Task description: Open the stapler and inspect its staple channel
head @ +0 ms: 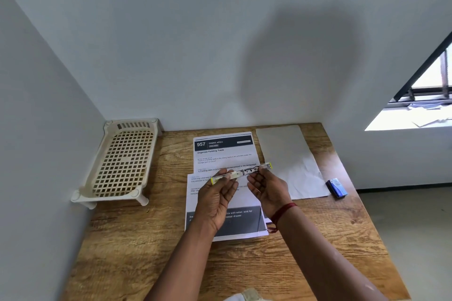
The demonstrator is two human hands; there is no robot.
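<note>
Under hands (241, 193) — printed sheet (225, 205), half-covered

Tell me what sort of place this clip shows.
Probably a plain indoor room corner set up as a workspace: a wooden table against bare white walls, printed instruction sheets and a window at right.

On the upper printed sheet (223, 151) we read "957", "DINING AREA" and "Organize Folding Table", while on the lower sheet (227, 217) in front of it we make out "freezer drawer" and "with water".
</note>
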